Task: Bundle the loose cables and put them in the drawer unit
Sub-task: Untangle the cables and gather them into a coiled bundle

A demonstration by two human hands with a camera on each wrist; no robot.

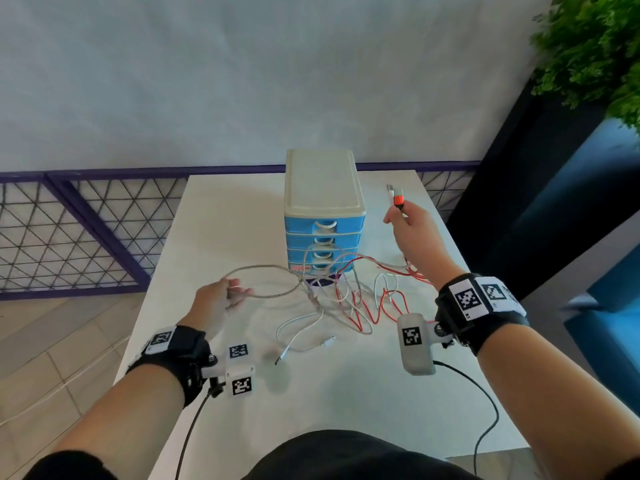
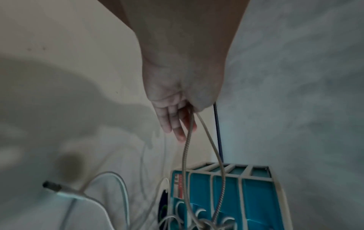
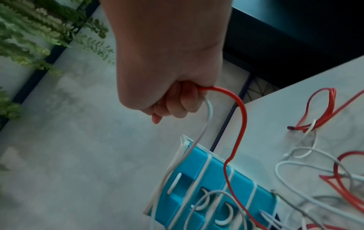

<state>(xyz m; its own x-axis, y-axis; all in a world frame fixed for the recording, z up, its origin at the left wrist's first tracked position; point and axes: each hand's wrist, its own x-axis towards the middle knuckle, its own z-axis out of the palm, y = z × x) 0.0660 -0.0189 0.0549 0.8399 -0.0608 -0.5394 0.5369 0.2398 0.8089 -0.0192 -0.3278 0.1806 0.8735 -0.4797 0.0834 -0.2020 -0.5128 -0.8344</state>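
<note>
A blue drawer unit (image 1: 323, 216) with a beige top stands at the table's middle, its drawers closed. In front of it lies a tangle of red, white and braided grey cables (image 1: 349, 299). My left hand (image 1: 225, 299) is raised left of the tangle and pinches a loop of the braided grey cable (image 2: 204, 140). To the right of the unit, my right hand (image 1: 408, 220) is lifted and grips the ends of a red cable (image 3: 238, 118) and a white cable (image 3: 199, 137); their plugs (image 1: 396, 197) stick up above my fist.
The white table (image 1: 311, 393) bears a white cable end with a plug (image 1: 304, 344) near its middle. A purple lattice railing (image 1: 86, 230) runs behind on the left. A dark planter with green leaves (image 1: 595, 53) stands at the right.
</note>
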